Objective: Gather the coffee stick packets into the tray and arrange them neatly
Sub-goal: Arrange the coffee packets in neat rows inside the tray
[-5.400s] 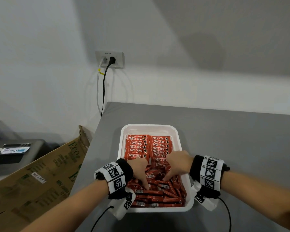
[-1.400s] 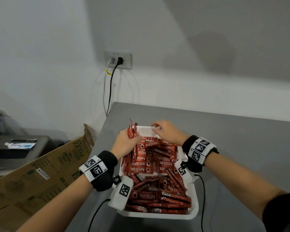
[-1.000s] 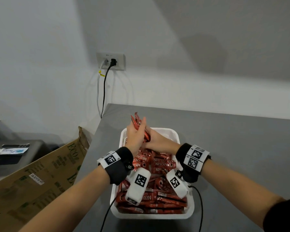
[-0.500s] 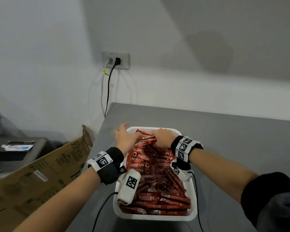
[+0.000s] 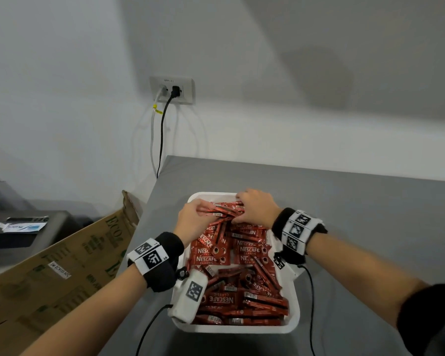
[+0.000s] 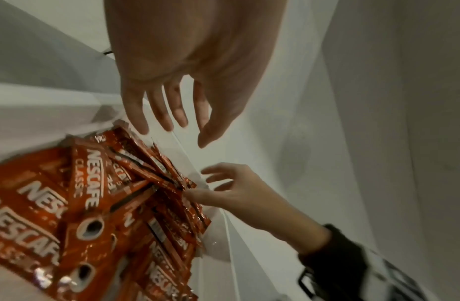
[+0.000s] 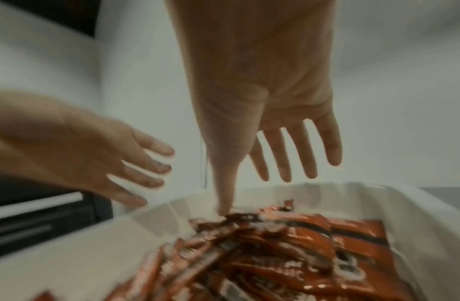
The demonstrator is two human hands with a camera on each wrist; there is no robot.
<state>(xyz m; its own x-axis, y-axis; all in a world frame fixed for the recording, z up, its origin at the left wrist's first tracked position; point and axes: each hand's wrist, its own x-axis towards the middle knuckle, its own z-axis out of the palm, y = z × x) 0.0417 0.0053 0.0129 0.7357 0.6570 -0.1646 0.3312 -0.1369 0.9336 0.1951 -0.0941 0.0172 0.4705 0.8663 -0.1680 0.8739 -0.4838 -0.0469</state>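
Having just let the raised bundle drop, the left hand (image 5: 193,219) and right hand (image 5: 254,208) are hovering with fingers (image 6: 157,114) spread over the coffee stick packets (image 5: 226,213); these are lying askew at the white tray (image 5: 294,299)'s far end, awaiting straightening.

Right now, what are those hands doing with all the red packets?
A person is tidying coffee packets in a white tray on a grey table. Both hands are at the far end of the tray: the left hand and the right hand have their fingers spread open, touching a jumbled bunch of packets there. Some packets in the middle lie in flat rows, but the ones nearest the person are a messy heap. A cardboard box stands beside the table.
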